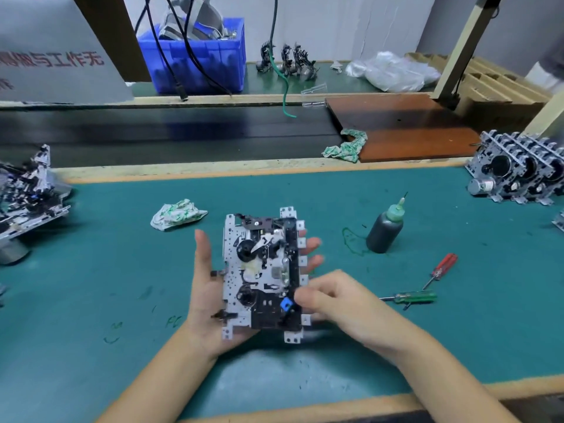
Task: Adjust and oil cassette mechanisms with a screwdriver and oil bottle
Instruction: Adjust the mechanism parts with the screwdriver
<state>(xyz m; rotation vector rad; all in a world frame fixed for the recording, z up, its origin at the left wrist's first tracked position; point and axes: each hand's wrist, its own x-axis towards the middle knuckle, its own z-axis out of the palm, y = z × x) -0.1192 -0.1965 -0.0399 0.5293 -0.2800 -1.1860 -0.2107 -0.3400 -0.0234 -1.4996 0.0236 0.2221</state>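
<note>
At frame centre I see the cassette mechanism [262, 274]: a matt stamped-metal plate, perforated, carrying black plastic parts and one small blue plastic piece. The counter [427, 331] wears a dull green mat, scuffed and ink-marked, pale where rubbed at the near edge, with a bare wood rim. Right of centre, the oil bottle [385, 230] looks like dark soft plastic with a green nozzle. The two screwdrivers [427, 285] have glossy translucent plastic handles, red and green. The rag [177, 214] is crumpled printed cloth. Upper left, the bin [195, 53] is shiny blue plastic.
</note>
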